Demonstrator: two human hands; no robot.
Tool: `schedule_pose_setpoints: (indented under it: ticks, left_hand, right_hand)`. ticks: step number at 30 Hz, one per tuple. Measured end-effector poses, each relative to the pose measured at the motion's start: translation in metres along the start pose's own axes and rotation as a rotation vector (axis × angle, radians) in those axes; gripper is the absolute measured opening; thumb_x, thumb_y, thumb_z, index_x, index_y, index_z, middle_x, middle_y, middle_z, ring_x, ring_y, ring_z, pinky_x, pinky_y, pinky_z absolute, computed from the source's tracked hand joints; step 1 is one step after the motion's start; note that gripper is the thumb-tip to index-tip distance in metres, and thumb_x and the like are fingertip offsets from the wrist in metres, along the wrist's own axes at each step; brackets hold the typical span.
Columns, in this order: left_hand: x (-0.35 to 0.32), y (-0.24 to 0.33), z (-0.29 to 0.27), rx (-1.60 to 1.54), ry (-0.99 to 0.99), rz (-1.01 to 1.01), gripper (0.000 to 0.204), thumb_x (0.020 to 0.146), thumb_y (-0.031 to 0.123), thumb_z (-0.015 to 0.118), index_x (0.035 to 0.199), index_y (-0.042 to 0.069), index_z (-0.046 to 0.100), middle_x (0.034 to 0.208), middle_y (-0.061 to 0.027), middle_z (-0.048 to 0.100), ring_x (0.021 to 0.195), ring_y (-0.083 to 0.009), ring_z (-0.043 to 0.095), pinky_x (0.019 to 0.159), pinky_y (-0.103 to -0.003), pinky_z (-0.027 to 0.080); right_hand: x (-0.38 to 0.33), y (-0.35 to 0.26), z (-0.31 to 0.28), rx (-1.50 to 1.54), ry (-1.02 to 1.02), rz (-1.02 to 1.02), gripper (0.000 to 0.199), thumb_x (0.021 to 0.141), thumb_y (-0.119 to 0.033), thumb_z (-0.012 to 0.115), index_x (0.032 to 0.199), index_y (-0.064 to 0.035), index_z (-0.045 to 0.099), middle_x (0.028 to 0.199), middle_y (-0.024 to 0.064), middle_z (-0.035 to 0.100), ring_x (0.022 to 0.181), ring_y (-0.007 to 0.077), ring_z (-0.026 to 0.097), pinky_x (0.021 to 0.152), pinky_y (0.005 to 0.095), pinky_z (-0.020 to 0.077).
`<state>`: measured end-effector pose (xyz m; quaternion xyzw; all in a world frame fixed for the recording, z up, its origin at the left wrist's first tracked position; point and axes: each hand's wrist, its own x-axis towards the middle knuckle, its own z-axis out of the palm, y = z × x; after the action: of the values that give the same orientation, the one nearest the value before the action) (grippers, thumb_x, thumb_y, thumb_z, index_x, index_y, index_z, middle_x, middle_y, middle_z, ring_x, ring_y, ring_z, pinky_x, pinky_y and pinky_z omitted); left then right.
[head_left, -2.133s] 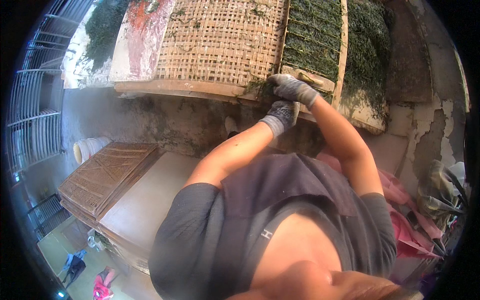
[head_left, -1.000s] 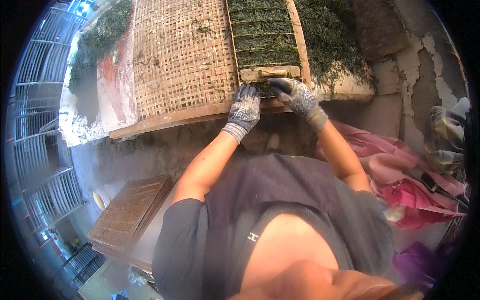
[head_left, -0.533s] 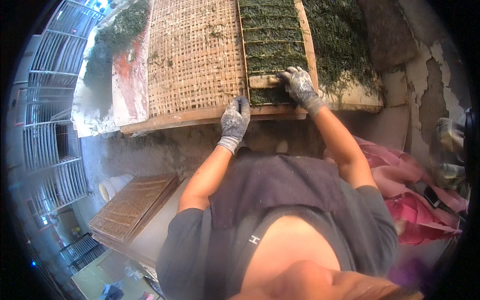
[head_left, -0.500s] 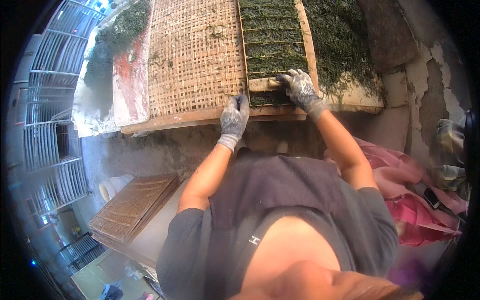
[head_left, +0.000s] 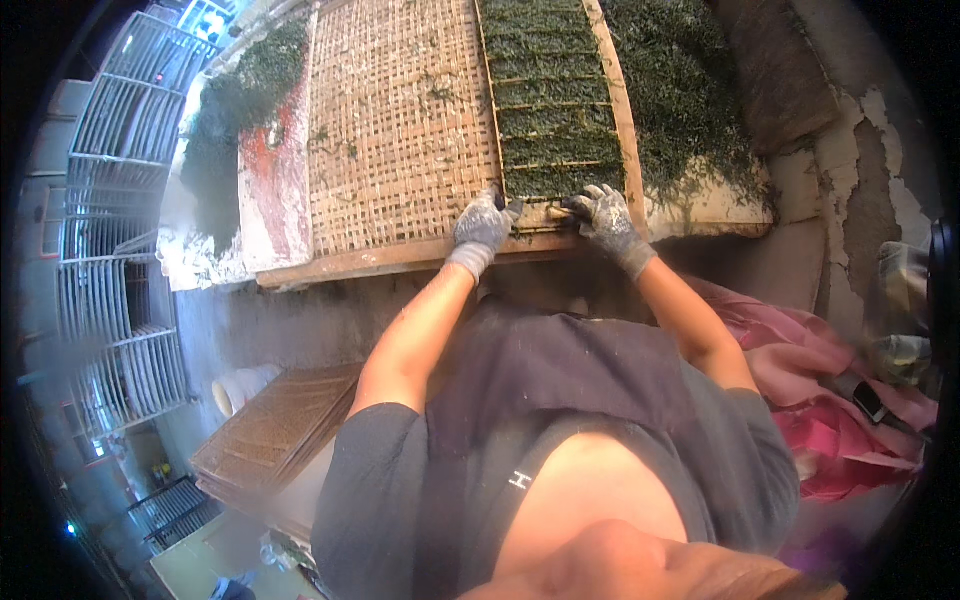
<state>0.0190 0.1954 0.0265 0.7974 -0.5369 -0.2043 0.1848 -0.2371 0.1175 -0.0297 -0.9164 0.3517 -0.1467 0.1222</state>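
A long wooden frame (head_left: 622,130) with thin crossbars holds dark green, shredded, seaweed-like stuff (head_left: 550,130) in a row of sections. At its near end lies a short pale strip (head_left: 543,216), apparently wood, between my two gloved hands. My left hand (head_left: 482,226), in a grey-white stained glove, has its thumb and fingers closed at the strip's left end. On the right end, my right hand (head_left: 612,224) grips with bent fingers; its fingertips partly hide the strip. To the left of the frame lies a woven bamboo mat (head_left: 400,130) with green shreds scattered over it.
Loose green heaps lie at right (head_left: 690,100) and far left (head_left: 225,140). A wooden edge (head_left: 370,262) runs along the work surface's front. Stacked brown woven panels (head_left: 270,425) stand lower left; pink cloth (head_left: 800,400) lies at right. Metal racks (head_left: 125,210) line the far left.
The pale strip has moved toward me to the frame's near end. My right hand came nearer with it, and my left hand shifted right and slightly nearer to the strip's left end.
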Motion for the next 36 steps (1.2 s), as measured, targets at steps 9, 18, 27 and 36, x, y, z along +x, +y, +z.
schedule_pose_setpoints:
  ticks: [9, 18, 27, 36]
  left_hand:
    - [0.014, -0.07, -0.085, 0.262, 0.231, 0.749, 0.066, 0.082, 0.044, 0.084, 0.137, 0.011, 0.066, 0.102, -0.0106, 0.076, 0.094, -0.0274, 0.073, 0.081, -0.044, 0.06]
    - [0.093, -0.335, -0.259, 0.335, 0.577, 0.08, 0.047, 0.102, 0.032, 0.063, 0.143, 0.01, 0.059, 0.112, -0.016, 0.075, 0.094, -0.0319, 0.071, 0.083, -0.046, 0.056]
    - [0.108, -0.136, -0.156, -0.166, -0.106, 0.193, 0.056, 0.106, 0.055, 0.054, 0.122, 0.005, 0.071, 0.094, -0.0117, 0.077, 0.089, -0.0227, 0.073, 0.08, -0.038, 0.058]
    - [0.148, 0.001, -0.032, 0.068, -0.548, 0.11, 0.062, 0.096, 0.052, 0.052, 0.119, -0.001, 0.074, 0.123, -0.0279, 0.071, 0.123, -0.0423, 0.065, 0.106, -0.05, 0.049]
  right_hand:
    - [0.049, -0.087, -0.076, 0.387, 0.461, 0.083, 0.041, 0.086, -0.012, 0.074, 0.126, -0.0088, 0.069, 0.124, 0.0159, 0.069, 0.116, 0.0361, 0.064, 0.104, 0.0459, 0.0516]
    - [-0.004, -0.119, -0.041, 0.816, 0.048, 0.631, 0.037, 0.095, -0.013, 0.063, 0.129, -0.0025, 0.069, 0.121, 0.0119, 0.075, 0.114, 0.0213, 0.069, 0.1, 0.0355, 0.053]
    - [-0.008, -0.198, -0.02, 0.973, 0.194, 0.767, 0.041, 0.097, -0.012, 0.062, 0.136, -0.0022, 0.066, 0.128, 0.0108, 0.074, 0.119, 0.019, 0.067, 0.106, 0.0346, 0.051]
    - [-0.03, -0.222, -0.023, 1.113, 0.188, 0.777, 0.044, 0.097, -0.018, 0.062, 0.136, 0.002, 0.065, 0.131, 0.0144, 0.072, 0.126, 0.022, 0.064, 0.109, 0.0361, 0.0485]
